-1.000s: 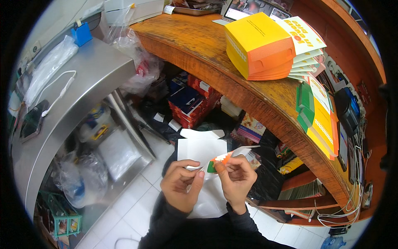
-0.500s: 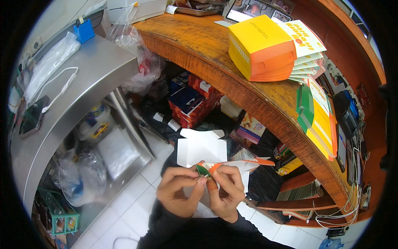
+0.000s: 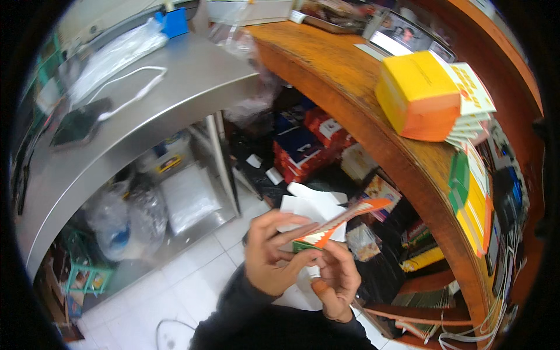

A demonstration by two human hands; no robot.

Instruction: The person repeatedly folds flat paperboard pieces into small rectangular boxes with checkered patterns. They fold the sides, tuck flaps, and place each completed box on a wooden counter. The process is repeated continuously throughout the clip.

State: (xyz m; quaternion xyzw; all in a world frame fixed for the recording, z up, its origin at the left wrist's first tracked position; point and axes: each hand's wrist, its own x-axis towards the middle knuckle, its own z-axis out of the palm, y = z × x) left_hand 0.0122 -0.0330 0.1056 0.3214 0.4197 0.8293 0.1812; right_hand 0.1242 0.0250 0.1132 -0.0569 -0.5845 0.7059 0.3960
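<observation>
A partly folded cardboard food box with a white inside and orange and green printed outside is held in front of my body. My left hand is closed on its left side, fingers along the panel and thumb near the green part. At the lower right corner, my right hand pinches a small white flap between thumb and fingers. One orange-edged panel stands tilted up to the right, while white panels spread out behind the hands. Some fingertips are hidden by the cardboard.
On the wooden counter stand nested yellow and orange boxes and flat green-yellow box blanks. To the left is a steel table with a phone and cable. Red cartons and plastic bags sit below.
The view has swung, so the surroundings sit farther right. My left hand has shifted up along the panel, my right has moved lower, and the box's orange panel is now tilted more steeply.
</observation>
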